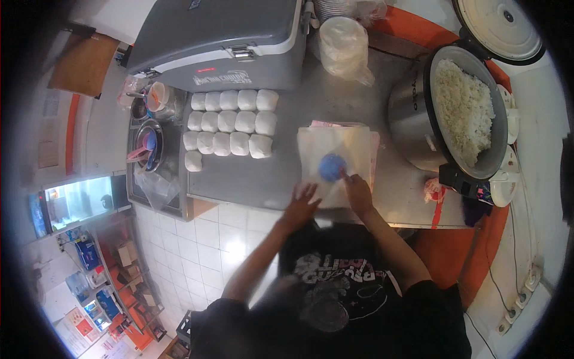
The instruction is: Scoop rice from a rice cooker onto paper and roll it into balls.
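Observation:
My right hand (356, 186) grips a blue round tool (332, 167), a bowl or scoop, which rests on a stack of pale paper sheets (314, 143). Whether rice lies under it is hidden. Fingers spread, my left hand (306, 200) is at the near left edge of the sheets and holds nothing. Several white wrapped bundles (240, 121) stand in rows on the metal table at the left. A large cooker (412, 116) with its lid raised holds cooked white rice (464, 112) at the right.
Behind the bundles stands a grey cooler box (219, 40). A clear plastic bag of round containers (343, 47) is at the back. At the left, a metal bowl (160, 134) holds pink and blue scoops beside a plastic bag (157, 186). A crumpled red-and-white bag (434, 189) lies near the cooker.

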Action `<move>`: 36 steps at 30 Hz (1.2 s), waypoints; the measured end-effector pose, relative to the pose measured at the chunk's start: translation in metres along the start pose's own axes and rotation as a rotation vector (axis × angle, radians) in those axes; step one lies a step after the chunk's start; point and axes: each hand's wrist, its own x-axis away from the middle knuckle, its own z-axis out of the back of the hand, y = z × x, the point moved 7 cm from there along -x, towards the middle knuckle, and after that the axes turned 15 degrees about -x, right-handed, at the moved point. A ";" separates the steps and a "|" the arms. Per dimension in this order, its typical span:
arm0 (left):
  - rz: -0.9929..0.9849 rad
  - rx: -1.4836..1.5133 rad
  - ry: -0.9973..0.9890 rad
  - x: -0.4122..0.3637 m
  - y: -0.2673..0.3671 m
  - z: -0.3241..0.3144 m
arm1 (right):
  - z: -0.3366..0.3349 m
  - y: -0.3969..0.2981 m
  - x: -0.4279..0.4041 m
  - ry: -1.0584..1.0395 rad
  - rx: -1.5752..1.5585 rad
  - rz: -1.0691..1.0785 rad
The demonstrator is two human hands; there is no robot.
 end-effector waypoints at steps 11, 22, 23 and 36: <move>-0.098 0.261 0.338 0.004 -0.030 0.014 | 0.293 -0.110 -0.021 0.795 0.128 -0.017; 0.174 0.428 0.323 -0.057 -0.085 0.066 | 0.178 -0.078 -0.057 0.024 -0.087 0.013; 0.170 0.431 0.317 -0.059 -0.087 0.062 | 0.147 -0.075 -0.056 -0.016 -0.075 0.031; 0.314 0.710 0.384 -0.072 -0.118 0.000 | 0.062 0.058 -0.075 -0.360 -0.540 -0.326</move>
